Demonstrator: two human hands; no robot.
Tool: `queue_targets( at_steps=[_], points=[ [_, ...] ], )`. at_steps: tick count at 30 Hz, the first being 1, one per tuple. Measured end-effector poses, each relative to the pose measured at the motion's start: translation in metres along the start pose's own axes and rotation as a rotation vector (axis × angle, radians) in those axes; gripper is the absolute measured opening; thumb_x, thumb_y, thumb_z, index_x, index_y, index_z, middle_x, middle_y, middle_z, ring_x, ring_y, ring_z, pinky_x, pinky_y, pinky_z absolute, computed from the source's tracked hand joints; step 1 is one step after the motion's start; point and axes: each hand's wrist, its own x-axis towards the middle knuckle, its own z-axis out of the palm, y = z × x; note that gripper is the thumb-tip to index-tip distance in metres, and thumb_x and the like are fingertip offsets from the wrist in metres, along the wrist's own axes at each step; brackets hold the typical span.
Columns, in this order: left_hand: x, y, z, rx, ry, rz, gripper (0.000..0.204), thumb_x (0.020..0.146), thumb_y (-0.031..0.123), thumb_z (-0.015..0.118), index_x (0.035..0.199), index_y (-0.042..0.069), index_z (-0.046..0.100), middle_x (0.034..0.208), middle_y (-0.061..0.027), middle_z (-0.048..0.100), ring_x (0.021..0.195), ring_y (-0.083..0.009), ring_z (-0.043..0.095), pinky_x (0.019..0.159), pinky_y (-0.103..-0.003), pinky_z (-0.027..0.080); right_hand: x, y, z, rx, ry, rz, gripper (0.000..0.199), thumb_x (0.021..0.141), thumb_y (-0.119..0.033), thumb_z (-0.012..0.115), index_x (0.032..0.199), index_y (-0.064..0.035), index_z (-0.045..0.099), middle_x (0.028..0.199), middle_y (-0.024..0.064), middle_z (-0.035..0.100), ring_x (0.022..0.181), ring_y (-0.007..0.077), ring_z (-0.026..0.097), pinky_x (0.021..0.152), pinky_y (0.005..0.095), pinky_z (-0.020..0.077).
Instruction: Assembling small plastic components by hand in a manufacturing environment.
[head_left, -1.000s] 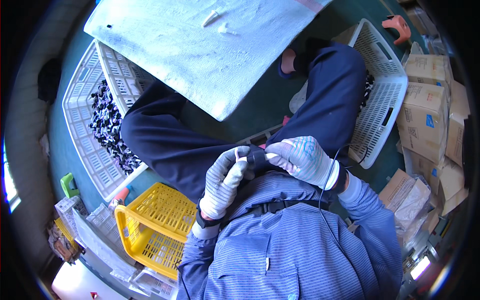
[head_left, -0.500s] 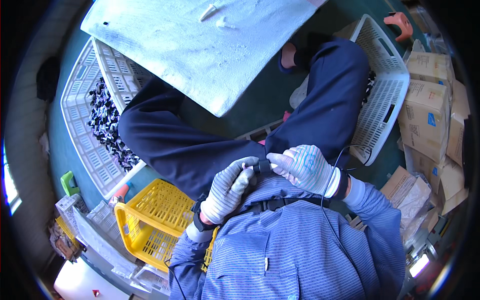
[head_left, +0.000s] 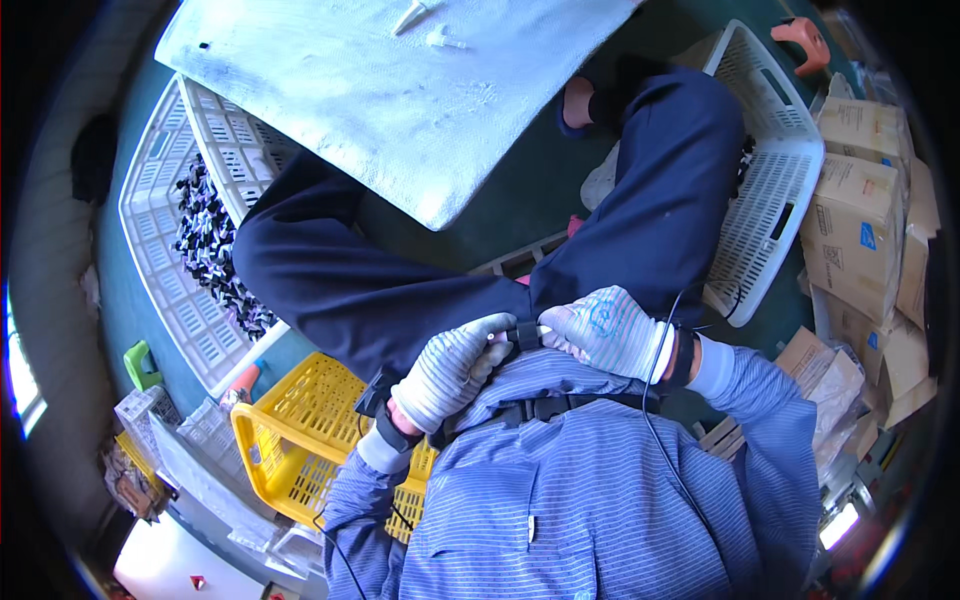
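Observation:
Close in front of my waist, both gloved hands meet at a small black part [head_left: 524, 336] with pale ends. My left hand [head_left: 449, 372], in a white-grey knit glove, pinches its left end between thumb and fingers. On the other side my right hand [head_left: 612, 332], in a striped glove, has its fingers closed round the right end. The fingers hide much of the part, so its exact kind does not show. A white table [head_left: 400, 110] stands beyond my knees, with a small white cone-shaped nozzle [head_left: 411, 16] and a small clear plastic piece [head_left: 446, 38] on it.
A white crate [head_left: 160, 240] at left holds many small black-and-white parts [head_left: 215, 255]. Another white crate [head_left: 765, 200] stands by my right leg. A yellow basket [head_left: 275, 440] sits near my left elbow. Cardboard boxes [head_left: 850, 220] are stacked at far right. Thin cables hang from both wrists.
My left wrist and forearm have shifted slightly left and turned, while the fingers keep their pinch. My right hand stays on the black part.

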Motion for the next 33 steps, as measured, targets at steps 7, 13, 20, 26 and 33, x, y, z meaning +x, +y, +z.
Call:
queue_targets(
  at_steps=[7, 13, 20, 26, 33],
  points=[
    [0.005, -0.006, 0.006, -0.076, -0.007, -0.003, 0.029, 0.095, 0.013, 0.064, 0.123, 0.005, 0.059, 0.089, -0.0123, 0.067, 0.075, -0.0265, 0.067, 0.067, -0.035, 0.052, 0.004, 0.001, 0.003, 0.100, -0.080, 0.115, 0.008, 0.089, -0.016, 0.061, 0.089, -0.0084, 0.063, 0.068, 0.0074, 0.064, 0.060, 0.0247, 0.066, 0.053, 0.0357, 0.0499],
    [0.009, -0.005, 0.006, 0.023, 0.030, 0.028, 0.029, 0.092, 0.010, 0.065, 0.120, 0.005, 0.058, 0.085, -0.0134, 0.065, 0.072, -0.0316, 0.066, 0.063, -0.038, 0.051, 0.011, 0.000, 0.001, 0.006, -0.059, 0.143, 0.010, 0.088, -0.018, 0.066, 0.090, -0.0089, 0.063, 0.066, 0.0084, 0.062, 0.059, 0.0278, 0.065, 0.052, 0.0391, 0.0491],
    [0.016, -0.001, 0.000, 0.145, -0.014, 0.052, 0.033, 0.088, 0.011, 0.068, 0.119, 0.005, 0.058, 0.081, -0.0123, 0.065, 0.070, -0.0315, 0.066, 0.060, -0.039, 0.051, 0.011, 0.005, -0.006, -0.114, -0.061, 0.100, 0.016, 0.083, -0.022, 0.069, 0.094, -0.0124, 0.064, 0.064, 0.0039, 0.059, 0.060, 0.0238, 0.064, 0.054, 0.0381, 0.0491],
    [0.017, 0.004, -0.002, 0.187, -0.030, 0.040, 0.033, 0.088, 0.012, 0.068, 0.119, 0.006, 0.059, 0.082, -0.0121, 0.065, 0.071, -0.0309, 0.067, 0.060, -0.038, 0.051, 0.009, 0.000, -0.015, -0.143, -0.118, 0.111, 0.022, 0.084, -0.022, 0.069, 0.103, -0.0123, 0.065, 0.067, 0.0027, 0.060, 0.062, 0.0229, 0.064, 0.055, 0.0363, 0.0492],
    [0.007, 0.002, -0.001, 0.029, 0.056, 0.036, 0.035, 0.087, 0.001, 0.067, 0.122, 0.005, 0.060, 0.085, -0.0112, 0.065, 0.075, -0.0285, 0.067, 0.067, -0.034, 0.053, 0.005, -0.001, -0.014, 0.009, -0.089, 0.019, 0.024, 0.089, -0.019, 0.064, 0.112, -0.0104, 0.061, 0.079, 0.0086, 0.065, 0.071, 0.0250, 0.067, 0.061, 0.0386, 0.0520]
  ],
)
